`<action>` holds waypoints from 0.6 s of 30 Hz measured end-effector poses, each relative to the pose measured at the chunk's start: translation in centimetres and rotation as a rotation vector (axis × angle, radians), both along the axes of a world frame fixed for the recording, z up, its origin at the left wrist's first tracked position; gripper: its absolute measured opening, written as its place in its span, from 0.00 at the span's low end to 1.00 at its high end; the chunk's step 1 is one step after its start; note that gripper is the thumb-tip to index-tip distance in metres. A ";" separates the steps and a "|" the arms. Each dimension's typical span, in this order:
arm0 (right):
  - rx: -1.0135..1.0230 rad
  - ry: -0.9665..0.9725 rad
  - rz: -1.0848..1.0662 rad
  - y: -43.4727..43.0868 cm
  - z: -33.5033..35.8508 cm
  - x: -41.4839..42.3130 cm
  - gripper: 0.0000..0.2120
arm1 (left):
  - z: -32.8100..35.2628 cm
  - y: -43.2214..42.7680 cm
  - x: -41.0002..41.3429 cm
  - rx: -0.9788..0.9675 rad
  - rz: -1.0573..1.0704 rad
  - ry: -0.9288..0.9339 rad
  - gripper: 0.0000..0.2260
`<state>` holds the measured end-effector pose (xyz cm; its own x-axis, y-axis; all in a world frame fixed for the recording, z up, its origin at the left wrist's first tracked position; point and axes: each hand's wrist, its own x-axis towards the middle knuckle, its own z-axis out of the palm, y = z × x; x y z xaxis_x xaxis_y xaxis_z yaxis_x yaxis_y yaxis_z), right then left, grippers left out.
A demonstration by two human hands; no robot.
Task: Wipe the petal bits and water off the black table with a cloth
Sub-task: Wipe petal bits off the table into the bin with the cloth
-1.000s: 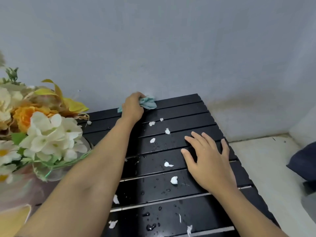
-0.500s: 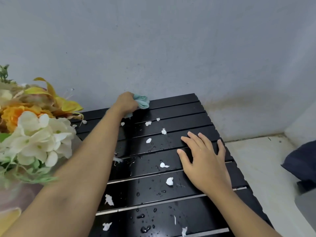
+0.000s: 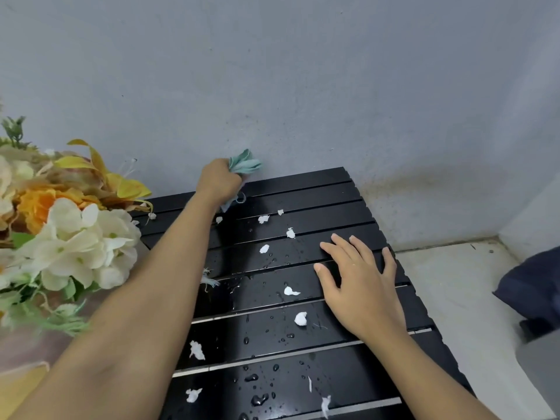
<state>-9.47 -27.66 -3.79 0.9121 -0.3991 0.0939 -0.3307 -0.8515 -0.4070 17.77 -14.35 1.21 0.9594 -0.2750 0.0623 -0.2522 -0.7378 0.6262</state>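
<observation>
Right hand (image 3: pixel 360 286) lies flat, fingers straight, on the black table (image 3: pixel 309 204). Petal bits (image 3: pixel 301 318) and water drops (image 3: pixel 259 399) lie left of it. Beyond, left hand (image 3: pixel 219 183) grasps the bunched cloth (image 3: pixel 244 165) at the table's far edge.

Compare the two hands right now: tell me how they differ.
Grip: the left hand is curled round the teal cloth; the right hand holds nothing.
Shape: the left hand is a fist; the right hand lies flat, fingers spread.
Place: the left hand is at the far edge of the black table, by the wall; the right hand rests nearer, on its right side.
Both are bare.
</observation>
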 end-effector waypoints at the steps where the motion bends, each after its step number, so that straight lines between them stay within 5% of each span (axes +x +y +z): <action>1: 0.002 -0.003 -0.001 0.0 0.0 0.1 0.21 | -0.5 -0.1 0.0 0.059 0.039 -0.041 0.08; 5: -0.004 -0.004 0.000 0.0 0.0 0.1 0.20 | -3.4 -1.4 -2.3 0.331 0.134 -0.114 0.16; 8: -0.002 -0.008 -0.003 0.1 0.0 0.1 0.19 | -3.8 -2.1 -4.4 0.307 0.062 -0.196 0.16; 13: 0.006 0.002 -0.008 0.0 0.1 0.1 0.19 | 0.9 -1.0 -7.4 0.014 -0.422 0.448 0.03; 15: 0.012 -0.009 -0.003 0.0 0.1 0.1 0.19 | 2.2 -1.1 -5.6 -0.033 -0.340 0.364 0.05; 18: 0.031 -0.042 -0.009 -0.1 -0.2 0.1 0.18 | 0.6 -2.4 -1.9 0.129 -0.008 -0.046 0.11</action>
<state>-9.37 -27.78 -3.95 0.9040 -0.4106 0.1193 -0.3203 -0.8351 -0.4472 15.87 -16.70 1.84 0.9541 -0.2913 0.0700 -0.2848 -0.8094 0.5136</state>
